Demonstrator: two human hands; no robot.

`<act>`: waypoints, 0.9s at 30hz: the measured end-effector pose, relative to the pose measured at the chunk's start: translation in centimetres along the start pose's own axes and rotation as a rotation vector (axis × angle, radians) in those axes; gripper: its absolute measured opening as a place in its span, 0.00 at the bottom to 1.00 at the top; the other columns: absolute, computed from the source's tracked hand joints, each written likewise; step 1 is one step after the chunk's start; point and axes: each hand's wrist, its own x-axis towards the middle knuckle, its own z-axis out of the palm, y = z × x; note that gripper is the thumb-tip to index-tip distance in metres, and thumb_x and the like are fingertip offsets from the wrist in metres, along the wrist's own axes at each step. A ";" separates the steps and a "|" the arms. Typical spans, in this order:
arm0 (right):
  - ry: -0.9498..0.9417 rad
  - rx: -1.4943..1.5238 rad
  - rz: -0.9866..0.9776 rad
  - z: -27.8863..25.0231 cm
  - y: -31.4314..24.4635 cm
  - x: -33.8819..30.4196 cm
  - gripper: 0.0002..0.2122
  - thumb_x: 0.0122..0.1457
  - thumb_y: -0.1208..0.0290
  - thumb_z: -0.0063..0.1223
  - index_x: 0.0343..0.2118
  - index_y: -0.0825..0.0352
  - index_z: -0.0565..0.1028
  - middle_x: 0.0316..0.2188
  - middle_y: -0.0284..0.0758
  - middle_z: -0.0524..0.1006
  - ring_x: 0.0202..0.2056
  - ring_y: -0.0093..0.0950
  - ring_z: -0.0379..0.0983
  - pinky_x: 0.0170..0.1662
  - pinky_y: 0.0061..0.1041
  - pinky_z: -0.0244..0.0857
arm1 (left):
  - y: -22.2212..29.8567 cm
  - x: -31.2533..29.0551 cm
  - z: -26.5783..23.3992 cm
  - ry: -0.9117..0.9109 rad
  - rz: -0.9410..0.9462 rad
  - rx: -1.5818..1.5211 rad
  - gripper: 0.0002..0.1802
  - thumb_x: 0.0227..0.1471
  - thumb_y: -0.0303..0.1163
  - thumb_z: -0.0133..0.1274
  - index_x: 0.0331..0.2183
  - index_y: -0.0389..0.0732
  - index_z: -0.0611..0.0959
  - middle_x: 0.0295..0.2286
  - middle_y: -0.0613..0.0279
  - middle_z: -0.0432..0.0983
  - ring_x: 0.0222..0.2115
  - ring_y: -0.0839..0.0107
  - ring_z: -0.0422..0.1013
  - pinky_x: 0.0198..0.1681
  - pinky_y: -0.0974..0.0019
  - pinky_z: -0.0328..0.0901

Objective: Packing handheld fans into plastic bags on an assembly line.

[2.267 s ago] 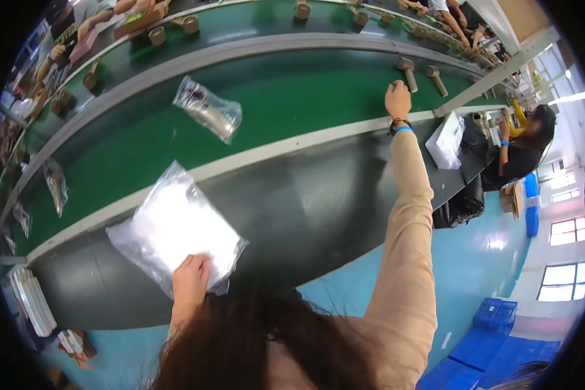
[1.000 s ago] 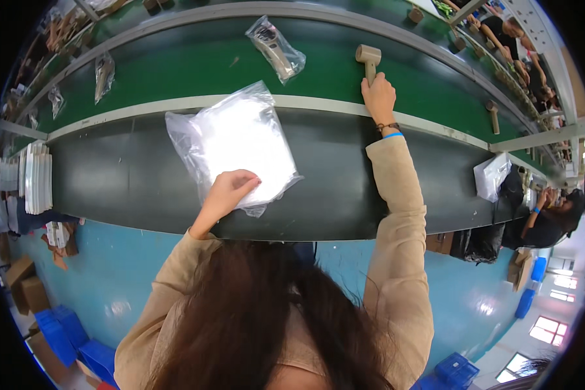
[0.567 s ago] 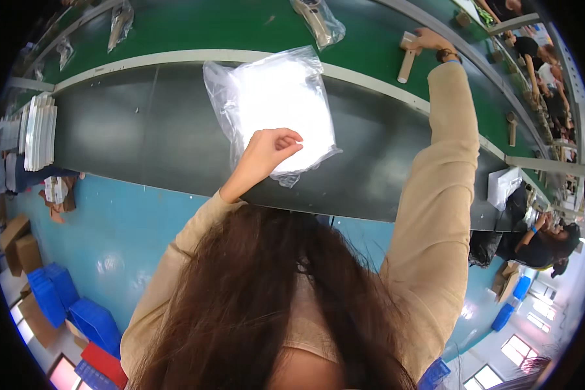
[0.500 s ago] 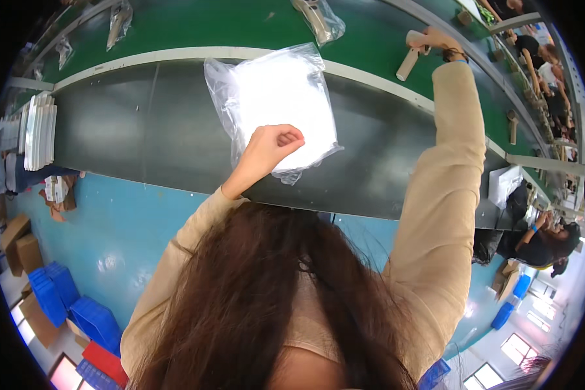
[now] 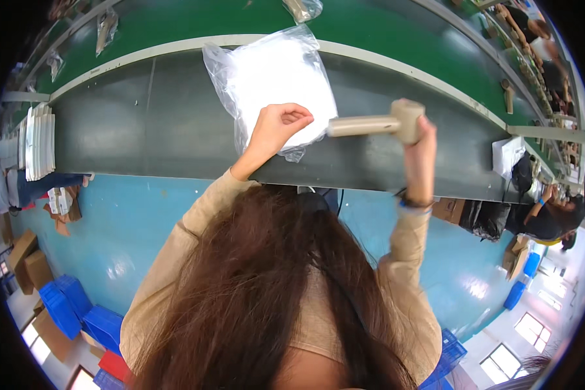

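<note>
A beige hair dryer (image 5: 407, 122) is in my right hand (image 5: 424, 146), held over the dark bench at the right of the bags. Its handle points left, and the tip reaches the right edge of a stack of clear plastic bags (image 5: 273, 71). The bags lie flat, glaring white in the middle. Over their lower part is my left hand (image 5: 276, 130), fingers curled and pressed together; whether a bag edge is pinched in them is hidden.
Beyond the bench (image 5: 182, 110) runs a green conveyor belt (image 5: 364, 32) behind a pale rail, carrying a bagged beige item (image 5: 302, 9). White boxes (image 5: 40, 140) stand at the bench's left end. Blue crates (image 5: 65, 302) sit on the floor; a co-worker (image 5: 552, 214) is at the far right.
My right hand has come back from the green belt with the hair dryer, moving toward me and left over the bench. My left hand stays curled over the bags.
</note>
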 end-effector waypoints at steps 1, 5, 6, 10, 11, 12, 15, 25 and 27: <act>0.022 -0.084 -0.074 1.7 0.9 -2.2 0.21 0.64 0.61 0.39 0.54 0.71 0.67 0.48 0.38 0.73 0.49 0.27 0.68 0.52 0.26 0.62 | -0.1 0.0 0.2 -0.005 0.002 0.005 0.10 0.50 0.28 0.59 0.33 0.31 0.83 0.26 0.62 0.80 0.28 0.79 0.74 0.34 0.77 0.68; 0.331 -0.307 -0.338 6.1 3.7 -7.2 0.22 0.59 0.68 0.47 0.55 0.71 0.63 0.47 0.40 0.71 0.48 0.29 0.67 0.54 0.28 0.59 | -0.5 -0.7 0.8 0.086 0.056 -0.101 0.10 0.50 0.28 0.59 0.34 0.31 0.83 0.26 0.61 0.80 0.28 0.78 0.74 0.33 0.76 0.68; 0.305 -0.372 -0.335 6.4 3.8 -8.0 0.21 0.61 0.70 0.43 0.55 0.71 0.62 0.49 0.39 0.69 0.49 0.29 0.67 0.54 0.27 0.59 | -0.5 -0.7 0.9 0.119 0.051 -0.120 0.09 0.51 0.27 0.59 0.34 0.31 0.82 0.27 0.63 0.79 0.28 0.80 0.73 0.33 0.77 0.67; 0.367 -0.568 -0.332 7.0 3.6 -9.8 0.23 0.58 0.69 0.46 0.56 0.71 0.62 0.47 0.40 0.70 0.47 0.30 0.67 0.53 0.28 0.59 | -0.1 -1.3 0.9 0.121 0.048 -0.121 0.09 0.51 0.27 0.58 0.34 0.31 0.82 0.27 0.64 0.79 0.28 0.80 0.73 0.33 0.77 0.66; 0.367 -0.567 -0.331 7.0 3.6 -10.1 0.23 0.58 0.69 0.46 0.56 0.71 0.62 0.47 0.40 0.70 0.47 0.30 0.67 0.53 0.28 0.59 | -0.1 -1.4 1.1 0.112 0.053 -0.129 0.08 0.52 0.27 0.58 0.34 0.31 0.82 0.27 0.64 0.79 0.28 0.80 0.73 0.34 0.77 0.67; 0.360 -0.479 -0.379 7.2 3.6 -10.3 0.24 0.58 0.67 0.47 0.56 0.71 0.61 0.46 0.40 0.70 0.47 0.30 0.67 0.53 0.28 0.59 | -0.1 -1.5 1.1 0.103 0.057 -0.138 0.08 0.52 0.27 0.58 0.34 0.32 0.82 0.27 0.64 0.79 0.28 0.80 0.73 0.35 0.76 0.67; 0.360 -0.392 -0.442 8.4 4.0 -10.3 0.26 0.58 0.65 0.49 0.57 0.71 0.60 0.47 0.40 0.69 0.47 0.30 0.66 0.53 0.28 0.60 | 0.6 -1.8 1.1 0.169 0.141 -0.051 0.08 0.52 0.27 0.58 0.34 0.32 0.82 0.28 0.65 0.79 0.28 0.79 0.73 0.36 0.76 0.67; 0.221 -0.483 -0.446 11.2 4.8 -8.3 0.30 0.53 0.71 0.58 0.57 0.73 0.60 0.47 0.43 0.70 0.47 0.33 0.69 0.52 0.28 0.62 | 2.5 -2.5 0.9 0.080 0.125 -0.100 0.09 0.53 0.28 0.57 0.35 0.33 0.81 0.29 0.66 0.78 0.30 0.79 0.72 0.36 0.76 0.66; 0.231 -0.455 -0.412 12.0 5.1 -7.6 0.30 0.50 0.72 0.62 0.55 0.72 0.62 0.47 0.43 0.71 0.48 0.33 0.69 0.52 0.29 0.62 | 3.1 -2.2 1.3 -0.018 0.009 -0.442 0.09 0.54 0.28 0.55 0.36 0.33 0.80 0.29 0.67 0.77 0.31 0.80 0.71 0.37 0.76 0.65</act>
